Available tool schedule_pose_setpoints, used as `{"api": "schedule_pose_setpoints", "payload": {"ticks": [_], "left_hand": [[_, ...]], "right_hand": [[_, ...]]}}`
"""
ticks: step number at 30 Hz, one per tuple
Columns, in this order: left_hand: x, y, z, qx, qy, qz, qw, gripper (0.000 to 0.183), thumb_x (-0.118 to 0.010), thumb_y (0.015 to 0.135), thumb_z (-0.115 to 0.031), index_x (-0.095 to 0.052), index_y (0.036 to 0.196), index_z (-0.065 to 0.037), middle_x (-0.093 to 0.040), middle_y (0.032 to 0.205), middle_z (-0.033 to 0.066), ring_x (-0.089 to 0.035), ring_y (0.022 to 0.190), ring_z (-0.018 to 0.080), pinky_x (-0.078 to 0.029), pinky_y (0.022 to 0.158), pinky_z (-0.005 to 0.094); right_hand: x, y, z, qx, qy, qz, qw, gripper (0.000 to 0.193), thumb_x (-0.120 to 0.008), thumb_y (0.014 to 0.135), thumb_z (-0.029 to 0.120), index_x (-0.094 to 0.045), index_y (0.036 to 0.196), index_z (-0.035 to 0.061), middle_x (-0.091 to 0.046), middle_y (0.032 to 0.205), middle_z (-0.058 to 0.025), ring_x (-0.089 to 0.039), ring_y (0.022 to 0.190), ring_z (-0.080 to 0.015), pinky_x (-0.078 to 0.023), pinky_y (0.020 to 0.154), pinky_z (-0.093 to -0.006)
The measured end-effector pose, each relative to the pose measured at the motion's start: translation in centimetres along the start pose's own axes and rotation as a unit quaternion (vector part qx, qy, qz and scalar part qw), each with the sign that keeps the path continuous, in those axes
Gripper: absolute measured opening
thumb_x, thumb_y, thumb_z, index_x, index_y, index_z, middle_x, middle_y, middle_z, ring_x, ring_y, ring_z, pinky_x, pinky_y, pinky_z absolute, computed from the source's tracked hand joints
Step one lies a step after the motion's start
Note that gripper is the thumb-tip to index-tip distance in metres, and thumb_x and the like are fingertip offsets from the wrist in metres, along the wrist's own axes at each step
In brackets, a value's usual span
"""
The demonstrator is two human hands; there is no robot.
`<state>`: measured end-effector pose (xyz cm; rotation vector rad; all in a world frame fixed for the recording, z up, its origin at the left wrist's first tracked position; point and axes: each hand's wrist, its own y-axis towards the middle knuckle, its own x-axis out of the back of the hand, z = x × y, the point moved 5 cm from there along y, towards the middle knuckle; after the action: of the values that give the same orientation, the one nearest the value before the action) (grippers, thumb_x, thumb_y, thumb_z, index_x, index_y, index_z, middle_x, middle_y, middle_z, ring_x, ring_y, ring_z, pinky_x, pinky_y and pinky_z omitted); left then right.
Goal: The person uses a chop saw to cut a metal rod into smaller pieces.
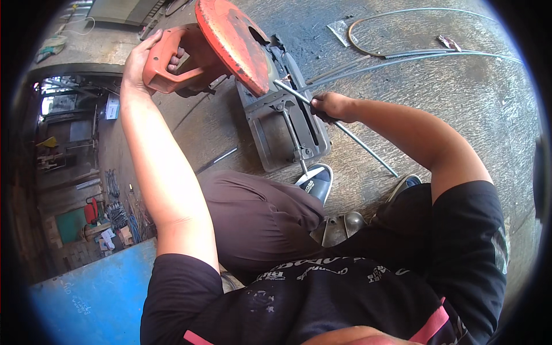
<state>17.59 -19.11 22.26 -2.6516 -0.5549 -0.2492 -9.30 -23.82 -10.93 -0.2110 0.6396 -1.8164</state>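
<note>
A chop saw with an orange blade guard [230, 43] and a grey metal base [267, 144] stands on the floor in front of me. My left hand [137, 66] is wrapped round the saw's orange handle [158, 72], at the upper left. My right hand [334, 107] is closed round a thin metal rod [368, 146]. One end of this rod lies over the saw base close to the guard; the other slants down toward my right shoe. The guard hides most of the blade, so contact with the rod cannot be made out. A clamp screw [291, 129] runs along the base.
Long thin rods [414, 56] and a curved brown hose [352, 34] lie on the floor at far right. My shoe [319, 183] is close to the saw base. A short dark bar [217, 159] lies left of it. A blue panel [98, 299] fills the lower left.
</note>
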Motion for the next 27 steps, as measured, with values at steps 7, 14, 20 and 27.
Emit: {"api": "schedule_pose_setpoints", "payload": {"ticks": [7,14,20,27], "left_hand": [[-0.1,-0.1,0.1,-0.006,0.007,-0.018,1.000,0.045,-0.042,0.096,-0.037,-0.050,0.117,0.003,-0.060,0.081,0.0133,-0.056,0.058,0.0153,-0.049,0.049,0.0259],[0.0,-0.1,0.0,-0.010,0.003,-0.010,1.000,0.044,-0.042,0.097,-0.036,-0.051,0.117,0.003,-0.061,0.082,0.0136,-0.057,0.060,0.0155,-0.050,0.051,0.0257],[-0.2,-0.3,0.0,-0.015,0.007,-0.028,0.999,0.044,-0.042,0.097,-0.035,-0.051,0.117,0.003,-0.062,0.082,0.0133,-0.057,0.060,0.0155,-0.050,0.051,0.0253],[-0.7,-0.6,-0.1,-0.020,0.007,-0.031,0.999,0.041,-0.043,0.096,-0.033,-0.054,0.111,0.003,-0.063,0.077,0.0132,-0.056,0.053,0.0143,-0.050,0.049,0.0243]], "right_hand": [[-0.2,-0.3,0.0,0.003,-0.009,0.006,1.000,0.033,-0.036,0.100,0.027,-0.058,0.096,0.0029,-0.052,0.068,-0.0025,-0.049,0.053,-0.0122,-0.045,0.048,-0.0283],[-0.1,-0.4,0.5,0.005,-0.038,0.002,0.999,0.029,-0.034,0.101,0.024,-0.051,0.096,0.0001,-0.048,0.068,-0.0038,-0.046,0.054,-0.0128,-0.043,0.050,-0.0283],[0.2,0.2,0.0,0.001,-0.046,-0.012,0.999,0.027,-0.038,0.100,0.023,-0.053,0.096,0.0012,-0.049,0.067,-0.0025,-0.047,0.054,-0.0117,-0.044,0.049,-0.0276],[0.9,0.9,-0.2,0.004,-0.064,-0.048,0.997,0.024,-0.045,0.098,0.024,-0.055,0.097,0.0022,-0.050,0.066,-0.0022,-0.048,0.054,-0.0115,-0.042,0.047,-0.0285]]}}
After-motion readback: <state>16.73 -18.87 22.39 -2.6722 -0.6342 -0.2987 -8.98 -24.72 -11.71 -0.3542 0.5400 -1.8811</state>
